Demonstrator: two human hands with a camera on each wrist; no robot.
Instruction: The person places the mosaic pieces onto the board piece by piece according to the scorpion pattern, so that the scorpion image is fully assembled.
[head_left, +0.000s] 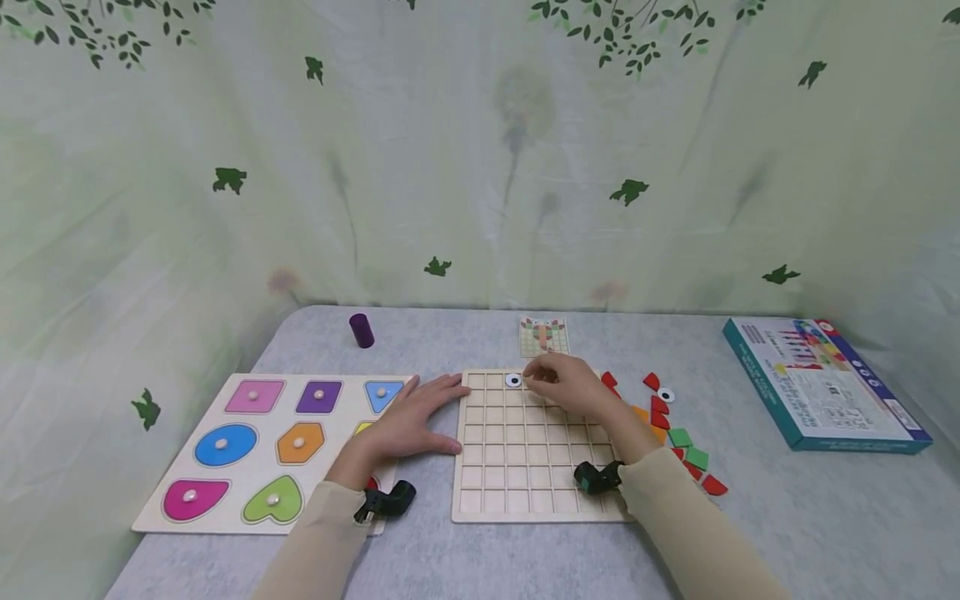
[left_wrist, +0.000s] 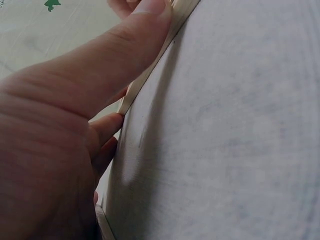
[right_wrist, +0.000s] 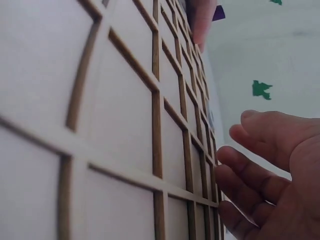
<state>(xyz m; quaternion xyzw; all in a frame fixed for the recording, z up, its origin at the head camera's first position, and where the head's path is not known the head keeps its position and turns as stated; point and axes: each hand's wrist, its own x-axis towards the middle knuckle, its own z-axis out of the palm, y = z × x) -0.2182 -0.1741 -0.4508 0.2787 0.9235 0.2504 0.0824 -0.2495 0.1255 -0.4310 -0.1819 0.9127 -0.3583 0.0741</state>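
Observation:
A wooden grid board [head_left: 491, 454] lies flat in the middle of the table. A round eye piece [head_left: 513, 380], white with a dark pupil, sits in its top row. My right hand [head_left: 566, 385] is over the top of the board, fingertips right beside that eye piece. In the right wrist view its bent fingers [right_wrist: 250, 172] are close over the grid, with no piece visible between them. My left hand [head_left: 416, 417] rests at the board's left edge, fingers spread and fairly straight; in the left wrist view the thumb [left_wrist: 115, 55] lies along that edge.
A knobbed shape puzzle [head_left: 217, 396] lies at left, partly beneath my left arm. Beyond stand a purple cylinder [head_left: 362, 331] and a pattern card [head_left: 543, 337]. Right of the board lie red pieces [head_left: 714, 485], green pieces [head_left: 680, 437] and another eye piece [head_left: 666, 395]; farther right, a box [head_left: 825, 383].

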